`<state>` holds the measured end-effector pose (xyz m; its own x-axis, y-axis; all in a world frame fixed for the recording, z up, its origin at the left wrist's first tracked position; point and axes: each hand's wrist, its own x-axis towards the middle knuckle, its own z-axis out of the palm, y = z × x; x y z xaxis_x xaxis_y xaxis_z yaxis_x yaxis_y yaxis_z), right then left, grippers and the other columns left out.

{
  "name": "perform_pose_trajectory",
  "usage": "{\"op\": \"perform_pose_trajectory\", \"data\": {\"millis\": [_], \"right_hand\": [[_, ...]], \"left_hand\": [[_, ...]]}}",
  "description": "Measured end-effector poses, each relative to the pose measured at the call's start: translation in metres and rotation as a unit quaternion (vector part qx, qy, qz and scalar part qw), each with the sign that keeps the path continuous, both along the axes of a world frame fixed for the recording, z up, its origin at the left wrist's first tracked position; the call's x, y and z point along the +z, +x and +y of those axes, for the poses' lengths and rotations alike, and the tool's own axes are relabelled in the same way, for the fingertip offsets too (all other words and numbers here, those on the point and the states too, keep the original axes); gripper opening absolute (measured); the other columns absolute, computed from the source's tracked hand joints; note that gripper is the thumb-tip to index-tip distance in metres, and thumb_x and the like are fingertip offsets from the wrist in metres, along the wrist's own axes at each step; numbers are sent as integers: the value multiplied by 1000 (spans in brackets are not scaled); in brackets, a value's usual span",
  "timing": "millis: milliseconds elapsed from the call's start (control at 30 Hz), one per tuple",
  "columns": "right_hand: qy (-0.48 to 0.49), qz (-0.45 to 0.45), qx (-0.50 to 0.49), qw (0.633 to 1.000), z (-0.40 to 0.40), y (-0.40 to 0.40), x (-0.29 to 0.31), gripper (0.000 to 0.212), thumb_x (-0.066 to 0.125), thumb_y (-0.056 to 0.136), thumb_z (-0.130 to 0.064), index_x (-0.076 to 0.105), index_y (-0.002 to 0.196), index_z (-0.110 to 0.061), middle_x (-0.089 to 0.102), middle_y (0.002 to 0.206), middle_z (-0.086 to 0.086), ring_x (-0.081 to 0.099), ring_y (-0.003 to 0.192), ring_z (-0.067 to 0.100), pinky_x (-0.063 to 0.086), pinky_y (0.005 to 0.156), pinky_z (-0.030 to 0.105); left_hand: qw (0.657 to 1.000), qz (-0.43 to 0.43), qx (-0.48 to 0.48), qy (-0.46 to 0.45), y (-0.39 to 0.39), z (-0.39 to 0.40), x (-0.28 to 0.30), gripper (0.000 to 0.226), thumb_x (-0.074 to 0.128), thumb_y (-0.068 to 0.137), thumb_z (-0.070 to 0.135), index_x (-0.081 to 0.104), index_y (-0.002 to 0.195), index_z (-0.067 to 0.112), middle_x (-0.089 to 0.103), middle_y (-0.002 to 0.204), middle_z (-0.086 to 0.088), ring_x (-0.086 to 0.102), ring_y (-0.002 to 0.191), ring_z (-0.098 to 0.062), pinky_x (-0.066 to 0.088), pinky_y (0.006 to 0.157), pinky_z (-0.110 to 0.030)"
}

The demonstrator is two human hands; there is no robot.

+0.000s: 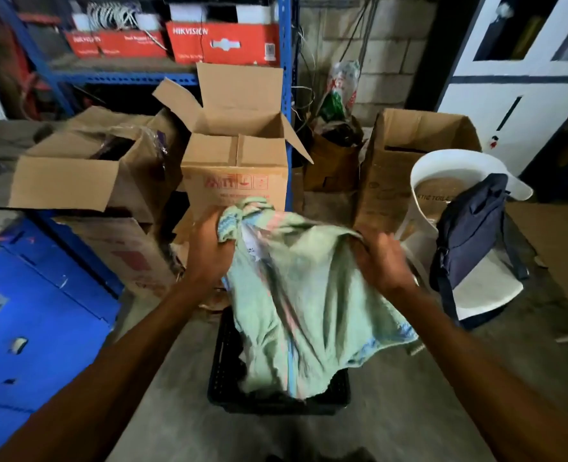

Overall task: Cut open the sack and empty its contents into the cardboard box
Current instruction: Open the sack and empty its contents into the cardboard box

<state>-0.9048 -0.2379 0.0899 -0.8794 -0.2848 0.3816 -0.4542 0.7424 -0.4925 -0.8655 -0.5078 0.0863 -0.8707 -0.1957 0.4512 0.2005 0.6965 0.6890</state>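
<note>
Here the left hand (209, 251) grips the knotted top of the pale green sack (292, 295), fingers curled round the bunched cloth, while the right hand (381, 258) pinches the sack's upper right edge. The sack hangs limp between both hands, and its lower end droops into a black crate (222, 378) on the concrete floor (409, 411). Just beyond the hands stands the open cardboard box (234, 168), flaps raised, against the blue shelving (287, 61). A dark bag (469, 228) leans on a white chair (449, 171) to the right.
</note>
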Motion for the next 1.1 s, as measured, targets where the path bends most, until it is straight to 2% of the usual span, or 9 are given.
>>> {"op": "perform_pose_trajectory", "data": {"millis": [133, 200, 333, 533, 633, 767, 900, 1000, 1100], "right_hand": [[59, 2, -16, 998, 2, -14, 25, 29, 48, 89, -25, 65, 103, -6, 68, 96, 31, 61, 88, 49, 46, 69, 46], [36, 28, -17, 999, 1, -18, 35, 36, 42, 84, -30, 64, 101, -8, 68, 95, 29, 61, 89, 48, 47, 69, 47], [44, 23, 26, 998, -12, -19, 53, 30, 41, 80, -30, 63, 92, -12, 68, 92, 25, 62, 88, 45, 47, 69, 45], [12, 36, 44, 998, -29, -29, 90, 23, 47, 85, -24, 63, 86, -6, 68, 88, 24, 63, 86, 41, 43, 65, 38], [46, 15, 102, 994, -42, -28, 107, 15, 54, 87, -11, 66, 89, -3, 69, 93, 25, 63, 91, 40, 36, 66, 29], [36, 18, 113, 993, -56, -31, 119, 18, 54, 88, -14, 66, 88, 0, 69, 92, 23, 64, 91, 40, 49, 73, 45], [13, 61, 93, 994, -62, -37, 139, 19, 55, 89, -13, 66, 86, 3, 70, 91, 25, 64, 90, 38, 43, 71, 39], [62, 40, 119, 990, -61, -43, 150, 23, 54, 91, -18, 66, 85, 0, 69, 92, 25, 65, 90, 37, 43, 70, 37], [71, 42, 93, 992, -61, -45, 165, 32, 51, 94, -26, 64, 86, 2, 67, 88, 24, 63, 86, 33, 37, 65, 32]], "left_hand": [[993, -96, -59, -23, -3, 0, 3, 21, 52, 77, 0, 64, 93, 8, 67, 92, -12, 63, 89, -29, 42, 72, -15], [999, -32, -33, 18, -6, -3, 8, 29, 53, 76, -5, 64, 101, 1, 65, 99, -10, 60, 92, -15, 42, 81, -9], [995, -88, -49, 13, -7, -3, 22, 36, 52, 74, 11, 65, 106, 4, 68, 104, -10, 64, 101, -26, 49, 88, -33], [998, -69, 4, 4, -14, -20, 57, 26, 64, 80, 15, 68, 104, 7, 69, 102, -4, 64, 97, -22, 50, 86, -34], [990, -115, -41, -70, -13, -27, 70, 33, 63, 72, 39, 68, 99, 20, 72, 100, -4, 66, 97, -23, 53, 83, -39], [995, -75, -6, -62, -9, -36, 82, 26, 67, 79, 14, 68, 104, 8, 70, 102, -9, 64, 101, -22, 48, 84, -32], [997, 3, 53, -48, -8, -49, 92, 29, 67, 78, 10, 67, 105, 3, 70, 107, -19, 65, 102, -30, 46, 83, -31], [993, -41, 12, -109, -4, -59, 101, 26, 69, 79, 3, 68, 105, 0, 70, 106, -22, 65, 104, -33, 46, 81, -30], [994, 25, 79, -76, -2, -68, 118, 24, 67, 83, 9, 67, 106, 2, 70, 105, -21, 64, 102, -35, 46, 77, -34]]}}
